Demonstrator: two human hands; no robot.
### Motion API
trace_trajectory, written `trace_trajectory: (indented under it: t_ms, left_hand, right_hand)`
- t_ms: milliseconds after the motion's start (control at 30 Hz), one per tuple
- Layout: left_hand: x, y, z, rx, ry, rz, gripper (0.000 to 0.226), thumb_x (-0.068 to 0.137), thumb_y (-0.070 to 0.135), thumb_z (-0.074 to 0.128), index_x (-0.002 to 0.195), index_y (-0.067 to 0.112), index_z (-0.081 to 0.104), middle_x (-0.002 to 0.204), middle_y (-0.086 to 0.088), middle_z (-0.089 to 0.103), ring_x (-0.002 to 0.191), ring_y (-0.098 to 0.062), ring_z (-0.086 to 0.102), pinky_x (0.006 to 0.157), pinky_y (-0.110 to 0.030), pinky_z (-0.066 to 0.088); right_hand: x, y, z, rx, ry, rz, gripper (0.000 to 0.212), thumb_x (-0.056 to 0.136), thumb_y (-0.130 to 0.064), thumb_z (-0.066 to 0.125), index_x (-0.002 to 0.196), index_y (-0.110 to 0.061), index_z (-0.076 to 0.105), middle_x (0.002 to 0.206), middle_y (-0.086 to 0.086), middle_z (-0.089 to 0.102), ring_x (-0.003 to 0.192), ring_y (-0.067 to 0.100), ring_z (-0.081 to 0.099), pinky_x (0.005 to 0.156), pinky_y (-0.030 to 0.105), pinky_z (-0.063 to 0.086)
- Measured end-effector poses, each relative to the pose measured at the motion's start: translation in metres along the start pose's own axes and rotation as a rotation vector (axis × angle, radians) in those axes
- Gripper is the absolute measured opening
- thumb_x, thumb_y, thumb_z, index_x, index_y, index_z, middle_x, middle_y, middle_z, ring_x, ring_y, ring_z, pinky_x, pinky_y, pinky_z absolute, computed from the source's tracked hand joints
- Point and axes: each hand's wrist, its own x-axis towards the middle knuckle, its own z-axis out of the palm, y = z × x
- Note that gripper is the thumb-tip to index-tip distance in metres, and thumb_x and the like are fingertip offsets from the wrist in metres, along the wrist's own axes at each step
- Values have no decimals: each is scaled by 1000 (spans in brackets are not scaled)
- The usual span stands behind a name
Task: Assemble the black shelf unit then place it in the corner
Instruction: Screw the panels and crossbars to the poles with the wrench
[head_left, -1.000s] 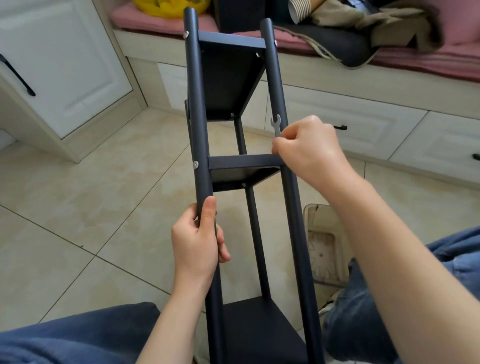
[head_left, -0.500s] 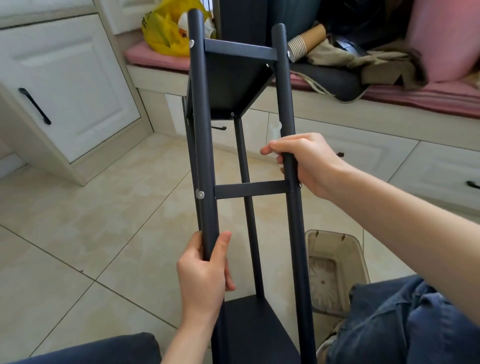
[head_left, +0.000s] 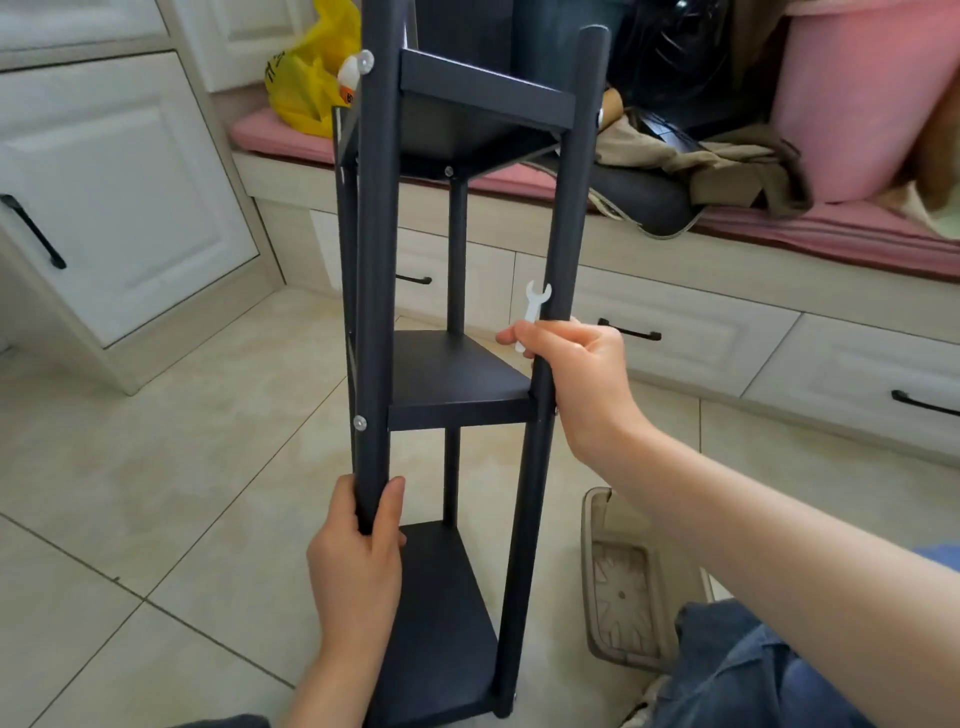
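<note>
The black shelf unit (head_left: 457, 374) stands nearly upright in front of me on the tiled floor, with three triangular shelves bolted between three round posts. My left hand (head_left: 358, 561) grips the left front post low down, below the middle shelf. My right hand (head_left: 576, 369) grips the right front post just above the middle shelf and also pinches a small white wrench (head_left: 532, 312) against that post. Silver bolt heads show on the left post.
A clear plastic tray (head_left: 623, 587) lies on the floor at my right knee. A window seat with drawers (head_left: 675, 332) and a pink cushion runs behind, piled with a yellow bag (head_left: 306, 78), clothes and a pink bin (head_left: 852, 98). A white cabinet (head_left: 114, 197) stands at the left.
The shelf unit has swung upright and closer, so I now see the tops of the lower shelves. My right hand slid down the right post; the wrench shows again.
</note>
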Motion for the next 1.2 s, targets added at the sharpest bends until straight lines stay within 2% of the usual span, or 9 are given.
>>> trace_trajectory:
  t_ms: [267, 400, 500, 600, 733, 833, 933, 1067, 1200]
  left_hand:
    - [-8, -4, -1, 82, -49, -56, 40, 86, 67, 35, 90, 30, 51, 68, 12, 63, 66, -4, 63, 53, -28, 42]
    - [-17, 5, -2, 105, -134, -200, 48, 85, 69, 31, 99, 26, 49, 72, 2, 61, 68, -6, 61, 56, -30, 43]
    - [-16, 23, -4, 229, -275, -354, 39, 101, 40, 52, 132, 16, 48, 115, -10, 62, 104, -21, 63, 87, -44, 54]
    - [-3, 61, -14, 230, -207, -276, 81, 96, 26, 66, 159, 23, 16, 157, -4, 28, 145, -23, 33, 117, -37, 32]
    - [34, 118, -24, -77, -119, -16, 59, 93, 39, 68, 142, 42, 36, 130, 31, 50, 112, 24, 48, 88, -5, 41]
    - [58, 140, -24, -131, -128, 12, 25, 100, 32, 61, 123, 34, 49, 107, 18, 65, 95, 3, 66, 89, -28, 54]
    - [75, 149, -21, -64, -206, 45, 9, 105, 26, 53, 102, 34, 53, 97, 3, 69, 88, -15, 71, 92, -47, 57]
    - [88, 149, -18, -37, -282, 53, 8, 105, 27, 52, 99, 33, 52, 94, 3, 68, 84, -15, 72, 90, -52, 57]
    - [103, 148, -16, -14, -342, 71, 3, 104, 29, 54, 103, 31, 51, 96, 2, 67, 81, -13, 73, 88, -53, 58]
  right_hand:
    - [-6, 7, -6, 44, -16, -38, 25, 89, -16, 69, 66, -22, 79, 111, -1, 63, 111, 4, 56, 87, 24, 41]
    - [-10, 13, -4, 32, -17, -53, 21, 89, -16, 71, 70, -21, 80, 116, 0, 63, 124, 12, 52, 99, 34, 43]
    - [-12, 17, -3, 31, -27, -64, 19, 88, -15, 72, 73, -20, 81, 117, 3, 63, 121, 7, 54, 104, 38, 43]
    - [-12, 20, 1, 21, -56, -64, 20, 88, -15, 72, 73, -22, 81, 119, 4, 63, 127, 12, 52, 111, 42, 41]
    - [-9, 24, 4, -21, -83, -97, 20, 89, -14, 72, 74, -24, 81, 99, -12, 64, 131, 19, 49, 113, 46, 38]
    - [-1, 22, -4, -97, -120, -114, 24, 89, -11, 70, 70, -24, 79, 77, -18, 68, 133, 27, 46, 112, 48, 36]
    - [14, 13, -19, -236, -191, -100, 18, 88, -12, 71, 72, -17, 79, 88, -4, 59, 100, 14, 58, 92, 31, 44]
    - [25, 5, -45, -482, -343, -101, 14, 85, -19, 73, 72, -17, 80, 90, -8, 55, 83, 1, 56, 71, 13, 39]
    - [24, 13, -75, -587, -448, -22, 13, 84, -23, 73, 74, -23, 81, 111, -22, 58, 102, -3, 55, 83, 16, 41]
